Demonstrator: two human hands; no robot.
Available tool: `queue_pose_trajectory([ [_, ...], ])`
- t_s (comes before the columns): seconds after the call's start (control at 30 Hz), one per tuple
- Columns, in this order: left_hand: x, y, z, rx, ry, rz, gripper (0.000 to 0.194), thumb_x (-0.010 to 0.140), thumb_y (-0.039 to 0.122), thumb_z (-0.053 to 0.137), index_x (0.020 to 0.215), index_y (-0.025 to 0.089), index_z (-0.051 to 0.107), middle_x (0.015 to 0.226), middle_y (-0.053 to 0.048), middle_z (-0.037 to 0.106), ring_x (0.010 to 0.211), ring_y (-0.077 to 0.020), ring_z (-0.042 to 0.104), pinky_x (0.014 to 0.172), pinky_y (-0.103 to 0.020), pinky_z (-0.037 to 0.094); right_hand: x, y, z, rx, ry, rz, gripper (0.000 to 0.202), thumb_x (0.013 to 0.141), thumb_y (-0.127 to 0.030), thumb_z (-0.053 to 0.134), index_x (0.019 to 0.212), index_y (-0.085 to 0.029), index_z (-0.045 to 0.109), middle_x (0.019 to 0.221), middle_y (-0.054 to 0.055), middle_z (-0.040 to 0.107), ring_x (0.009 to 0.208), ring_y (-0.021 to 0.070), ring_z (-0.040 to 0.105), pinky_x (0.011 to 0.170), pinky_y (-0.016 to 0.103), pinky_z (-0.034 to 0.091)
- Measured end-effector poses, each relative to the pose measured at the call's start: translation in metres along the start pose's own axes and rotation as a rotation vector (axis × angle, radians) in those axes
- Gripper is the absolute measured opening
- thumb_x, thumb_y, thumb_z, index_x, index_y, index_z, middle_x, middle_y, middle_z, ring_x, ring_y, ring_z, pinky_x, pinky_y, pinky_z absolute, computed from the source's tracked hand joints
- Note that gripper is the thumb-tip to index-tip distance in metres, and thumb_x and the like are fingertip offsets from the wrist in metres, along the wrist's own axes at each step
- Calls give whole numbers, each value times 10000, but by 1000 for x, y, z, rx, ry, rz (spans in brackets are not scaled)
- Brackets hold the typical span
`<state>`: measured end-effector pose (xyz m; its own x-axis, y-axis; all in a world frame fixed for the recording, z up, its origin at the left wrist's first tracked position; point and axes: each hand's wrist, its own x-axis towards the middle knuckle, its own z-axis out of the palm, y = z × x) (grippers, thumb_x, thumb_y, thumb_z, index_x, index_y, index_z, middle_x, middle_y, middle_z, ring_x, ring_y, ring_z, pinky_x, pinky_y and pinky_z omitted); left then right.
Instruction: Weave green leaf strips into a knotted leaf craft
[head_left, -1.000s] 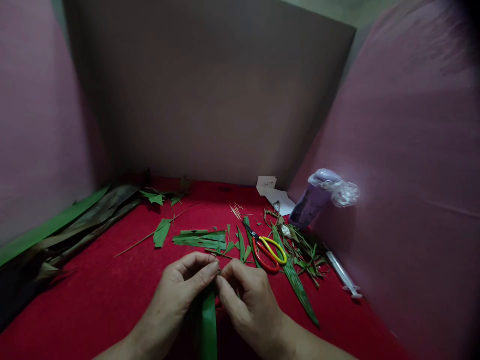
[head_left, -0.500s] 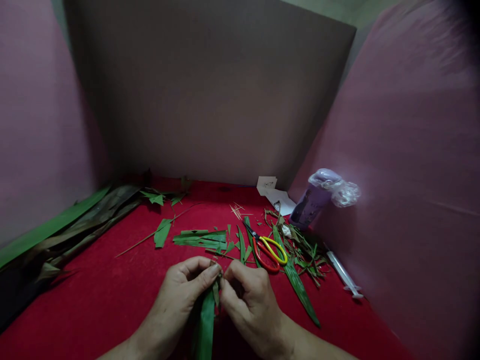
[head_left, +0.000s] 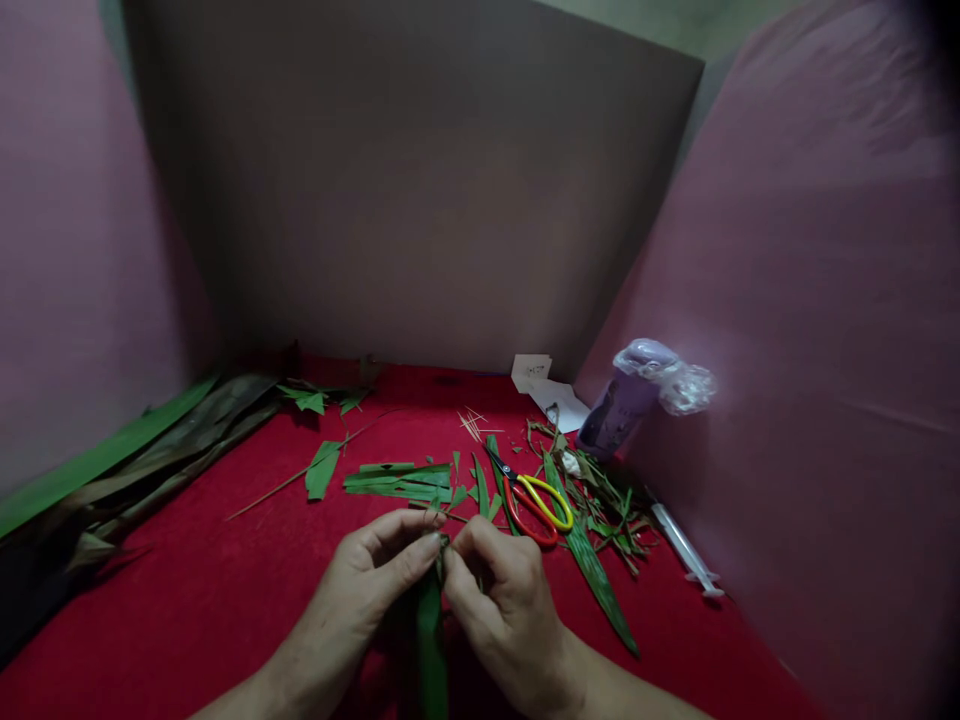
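**A:** So what are the hands up to?

**B:** Both are pinching one green leaf strip (head_left: pixel 432 650) by its top end, middle of the near edge of the red surface (head_left: pixel 210 590). Left hand (head_left: pixel 360 590) has it clamped between thumb and forefinger, right hand (head_left: pixel 502 600) is pinched shut on the same end. Fingertips cover the exact spot, tbh. The rest of the strip hangs down toward the near edge.

**A:** And around them?

**B:** Long leaf (head_left: pixel 600 590) just right of the right hand, syringe (head_left: pixel 684 548) over by the right edge. A bit further out there's the scissors (head_left: pixel 532 505), red and yellow handles, then cut leaf pieces (head_left: pixel 401 482) in the middle and a messy pile of clippings (head_left: pixel 628 520) toward the right edge.

**A:** Far side?

**B:** Loose toothpicks (head_left: pixel 471 427), then a purple cup (head_left: pixel 619 410) with clear plastic on top, near the far right corner. White papers (head_left: pixel 562 406) sit beside it. Green leaf scraps (head_left: pixel 304 400) lie near the far left corner.
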<state>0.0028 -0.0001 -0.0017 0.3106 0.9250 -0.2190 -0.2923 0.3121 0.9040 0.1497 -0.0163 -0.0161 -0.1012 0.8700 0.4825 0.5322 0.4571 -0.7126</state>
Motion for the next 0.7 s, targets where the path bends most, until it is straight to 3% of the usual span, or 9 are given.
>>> queue_pose_trajectory([
  [0.17,-1,-1,1,44,16,7,205,640,319,765,741,163,680,640,-2,669,530,-109,566,498,-190,430,0,0,0,-6,8,-42,193,828,-192,470,637,-187,436,517,-49,403,451,80,398,465,195,295],
  [0.37,-4,3,6,53,71,46,200,606,305,777,718,166,686,629,8,668,583,-142,593,551,-219,464,-1,-4,-2,3,-37,-121,170,794,-169,456,625,-189,437,498,-57,360,429,79,361,447,194,279],
  [0.57,-2,-1,5,56,97,62,172,622,290,767,718,170,691,638,11,674,571,-117,566,530,-193,441,0,-3,-3,-32,-13,-42,191,793,-179,458,608,-191,412,497,-57,372,431,75,369,459,197,282],
  [0.7,-2,1,4,67,54,56,180,625,290,764,736,171,687,683,-6,688,638,-148,600,590,-223,468,1,-2,-3,-23,-50,-41,189,786,-179,462,611,-194,392,499,-60,358,432,73,349,454,199,268],
])
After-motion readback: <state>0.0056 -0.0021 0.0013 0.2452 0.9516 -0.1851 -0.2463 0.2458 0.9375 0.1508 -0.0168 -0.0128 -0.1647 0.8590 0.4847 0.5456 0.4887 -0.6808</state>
